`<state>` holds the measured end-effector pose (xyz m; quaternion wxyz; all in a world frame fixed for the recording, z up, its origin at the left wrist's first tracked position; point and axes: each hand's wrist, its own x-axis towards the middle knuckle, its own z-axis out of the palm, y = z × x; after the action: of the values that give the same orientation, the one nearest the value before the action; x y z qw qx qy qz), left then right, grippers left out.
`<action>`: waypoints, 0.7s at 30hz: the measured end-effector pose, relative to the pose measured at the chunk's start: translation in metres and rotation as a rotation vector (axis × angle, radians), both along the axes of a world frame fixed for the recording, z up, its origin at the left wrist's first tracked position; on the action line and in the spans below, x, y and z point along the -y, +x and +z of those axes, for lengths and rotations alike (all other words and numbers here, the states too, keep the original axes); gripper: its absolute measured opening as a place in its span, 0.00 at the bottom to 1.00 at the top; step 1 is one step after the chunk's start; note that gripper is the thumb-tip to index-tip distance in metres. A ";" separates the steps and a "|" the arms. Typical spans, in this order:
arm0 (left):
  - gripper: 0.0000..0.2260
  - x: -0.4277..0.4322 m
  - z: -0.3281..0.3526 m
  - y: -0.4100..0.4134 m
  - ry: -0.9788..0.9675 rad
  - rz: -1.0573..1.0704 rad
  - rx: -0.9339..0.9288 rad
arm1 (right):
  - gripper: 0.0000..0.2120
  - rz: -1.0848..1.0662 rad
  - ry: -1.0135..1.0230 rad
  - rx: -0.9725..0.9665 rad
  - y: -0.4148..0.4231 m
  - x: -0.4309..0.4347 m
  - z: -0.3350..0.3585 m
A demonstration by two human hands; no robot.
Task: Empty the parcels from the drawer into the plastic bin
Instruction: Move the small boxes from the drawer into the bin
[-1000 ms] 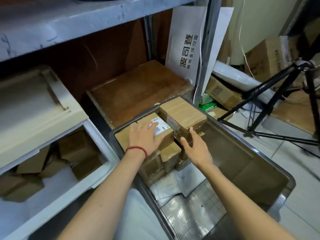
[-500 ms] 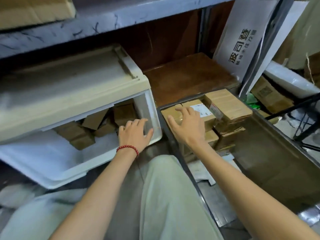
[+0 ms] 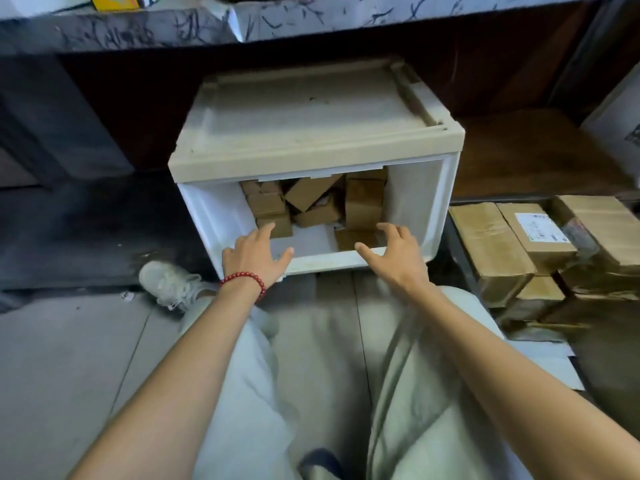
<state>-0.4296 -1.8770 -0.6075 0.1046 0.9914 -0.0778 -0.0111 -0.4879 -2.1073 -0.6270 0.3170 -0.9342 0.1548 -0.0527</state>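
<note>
Grey tiled floor (image 3: 69,358), white shoe (image 3: 169,282) planted on it, open drawer (image 3: 329,262) jutting over its far edge

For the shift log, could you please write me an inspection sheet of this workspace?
Surface: grey tiled floor.
Job's things: drawer open, cardboard parcels jumbled at its back; stacked parcels in the bin on the right.
Clutter: white sheet by the stacked parcels.
Hands: left hand and right hand open, fingers spread, at the drawer's front rim, holding nothing.
Cables: nothing seen.
Surroundings: shelf overhead; white shoe left of the drawer.
</note>
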 end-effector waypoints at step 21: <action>0.30 0.109 -0.070 0.120 0.003 -0.248 -0.096 | 0.35 -0.052 -0.131 -0.130 0.109 0.037 -0.061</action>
<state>-0.3092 -1.9863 -0.6772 0.1046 0.9726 -0.1949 -0.0714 -0.3793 -2.1444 -0.6875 0.2433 -0.9500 0.1954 -0.0102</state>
